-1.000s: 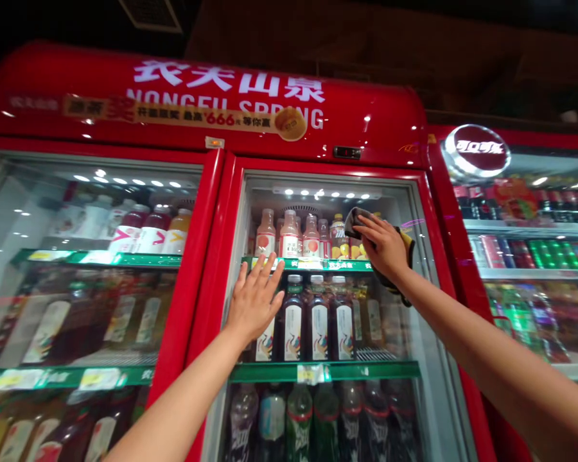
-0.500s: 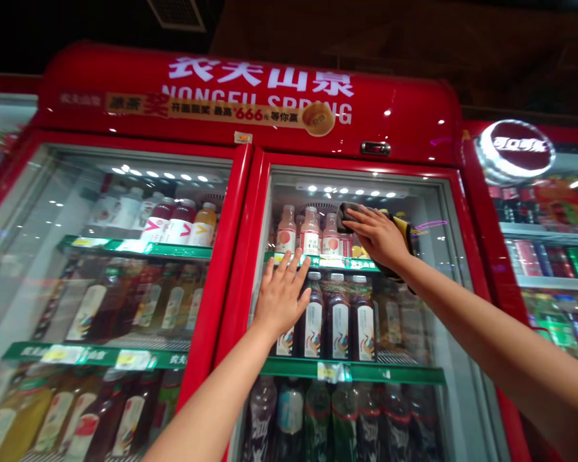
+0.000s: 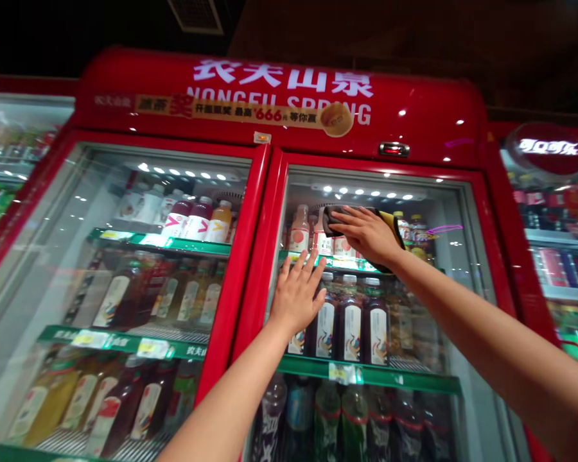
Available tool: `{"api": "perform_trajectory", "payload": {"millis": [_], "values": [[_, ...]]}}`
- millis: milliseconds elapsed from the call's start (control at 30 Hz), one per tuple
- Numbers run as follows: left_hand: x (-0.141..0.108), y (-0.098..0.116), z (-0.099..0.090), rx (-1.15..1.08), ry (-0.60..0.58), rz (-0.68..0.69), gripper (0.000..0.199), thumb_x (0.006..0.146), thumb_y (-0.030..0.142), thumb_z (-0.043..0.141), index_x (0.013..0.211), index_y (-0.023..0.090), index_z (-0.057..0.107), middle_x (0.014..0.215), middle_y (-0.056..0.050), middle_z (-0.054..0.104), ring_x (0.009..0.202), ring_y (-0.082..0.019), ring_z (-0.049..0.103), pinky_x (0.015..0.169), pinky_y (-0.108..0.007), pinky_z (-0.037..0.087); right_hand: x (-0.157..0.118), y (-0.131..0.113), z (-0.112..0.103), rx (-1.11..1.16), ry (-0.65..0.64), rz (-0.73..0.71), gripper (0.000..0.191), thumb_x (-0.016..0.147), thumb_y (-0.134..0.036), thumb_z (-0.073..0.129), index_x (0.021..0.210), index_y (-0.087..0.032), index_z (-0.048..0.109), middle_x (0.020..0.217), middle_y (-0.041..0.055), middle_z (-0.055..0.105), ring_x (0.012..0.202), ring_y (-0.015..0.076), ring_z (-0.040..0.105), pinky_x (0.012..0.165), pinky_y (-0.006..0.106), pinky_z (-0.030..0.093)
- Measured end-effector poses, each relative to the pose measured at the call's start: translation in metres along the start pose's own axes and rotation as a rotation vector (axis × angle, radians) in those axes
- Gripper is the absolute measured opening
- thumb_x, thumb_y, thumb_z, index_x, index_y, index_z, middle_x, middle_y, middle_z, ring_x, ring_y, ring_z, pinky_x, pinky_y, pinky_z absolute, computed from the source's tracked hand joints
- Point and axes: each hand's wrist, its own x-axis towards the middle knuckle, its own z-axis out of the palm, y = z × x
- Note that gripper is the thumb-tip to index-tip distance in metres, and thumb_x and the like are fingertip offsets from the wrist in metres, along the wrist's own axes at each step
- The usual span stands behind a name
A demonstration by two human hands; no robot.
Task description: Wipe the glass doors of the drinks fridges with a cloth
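"Where was the cloth point(image 3: 336, 220)?"

"It was high up on the glass door point(image 3: 455, 282) of the red drinks fridge point(image 3: 428, 122). It was grey with a yellow side."

"Who had it?"

"The right hand point(image 3: 368, 236) did. It held the cloth flat on the glass."

"And the left hand point(image 3: 296, 296)?"

"It was open, with its fingers spread, flat on the same glass, down and left of the cloth."

"What was behind the glass?"

"Dark bottles point(image 3: 350, 333) stood in a row on a green shelf point(image 3: 399, 377)."
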Motion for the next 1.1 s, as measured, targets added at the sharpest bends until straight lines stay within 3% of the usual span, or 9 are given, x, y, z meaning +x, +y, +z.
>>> {"api": "perform_trajectory", "payload": {"millis": [167,267,400,500,633,800,900,1100], "values": [[0.001,0.002,0.001,0.023,-0.022,-0.003,0.064,0.099,0.046,0.045,0.157,0.021,0.031,0.167,-0.006,0.027,0.155,-0.026,0.021,0.127,-0.05,0.018,0.035,-0.027,0.016,-0.043,0.101,0.248,0.046,0.098,-0.019,0.046,0.141,-0.028,0.059,0.155,0.0001,0.048,0.148,0.0302,0.038,0.118,0.058,0.035],[0.001,-0.003,-0.007,0.037,-0.091,0.038,0.062,0.101,0.048,0.042,0.154,0.018,0.037,0.167,-0.008,0.028,0.155,-0.026,0.02,0.127,-0.049,0.019,0.029,-0.042,0.013,0.005,0.042,0.114,0.044,0.1,-0.022,0.046,0.14,-0.031,0.059,0.155,-0.0018,0.049,0.148,0.0273,0.037,0.119,0.055,0.034],[-0.012,-0.028,-0.028,0.073,-0.142,0.172,0.062,0.1,0.047,0.045,0.155,0.019,0.035,0.165,-0.007,0.032,0.155,-0.023,0.022,0.127,-0.047,0.016,0.002,-0.037,0.004,0.055,-0.017,-0.072,0.04,0.099,-0.023,0.048,0.136,-0.031,0.062,0.152,-0.0013,0.052,0.147,0.025,0.04,0.12,0.052,0.035],[-0.032,-0.046,-0.04,0.109,-0.108,0.181,0.063,0.098,0.043,0.048,0.154,0.017,0.036,0.164,-0.007,0.034,0.155,-0.022,0.023,0.128,-0.044,0.015,0.007,-0.039,0.012,0.036,0.043,0.017,0.041,0.097,-0.021,0.05,0.135,-0.029,0.063,0.152,0.0015,0.053,0.145,0.0273,0.043,0.119,0.053,0.036],[-0.052,-0.055,-0.041,0.14,-0.054,0.098,0.063,0.099,0.041,0.046,0.155,0.013,0.036,0.163,-0.007,0.037,0.154,-0.02,0.025,0.128,-0.04,0.02,0.05,-0.064,0.031,0.027,0.141,0.177,0.043,0.096,-0.018,0.05,0.136,-0.025,0.064,0.151,0.005,0.053,0.145,0.0305,0.042,0.118,0.055,0.037],[-0.055,-0.053,-0.035,0.163,-0.045,0.056,0.063,0.101,0.043,0.042,0.155,0.012,0.034,0.163,-0.006,0.035,0.154,-0.02,0.023,0.127,-0.04,0.023,0.094,-0.088,0.043,0.054,0.159,0.168,0.047,0.094,-0.018,0.052,0.139,-0.028,0.061,0.151,0.0033,0.054,0.146,0.0295,0.041,0.119,0.053,0.037],[-0.056,-0.051,-0.034,0.169,-0.069,0.055,0.064,0.101,0.044,0.041,0.155,0.012,0.034,0.164,-0.006,0.033,0.155,-0.02,0.02,0.127,-0.04,0.021,0.09,-0.096,0.044,0.058,0.145,0.17,0.045,0.097,-0.02,0.048,0.14,-0.026,0.061,0.151,0.0031,0.054,0.147,0.0292,0.04,0.12,0.054,0.035],[-0.059,-0.05,-0.029,0.164,-0.099,0.027,0.061,0.101,0.044,0.04,0.152,0.009,0.041,0.162,-0.01,0.036,0.156,-0.023,0.019,0.127,-0.043,0.023,0.066,-0.113,0.041,0.076,0.035,-0.066,0.04,0.1,-0.023,0.046,0.136,-0.029,0.063,0.152,-0.0014,0.053,0.145,0.0269,0.043,0.119,0.052,0.035]]}}
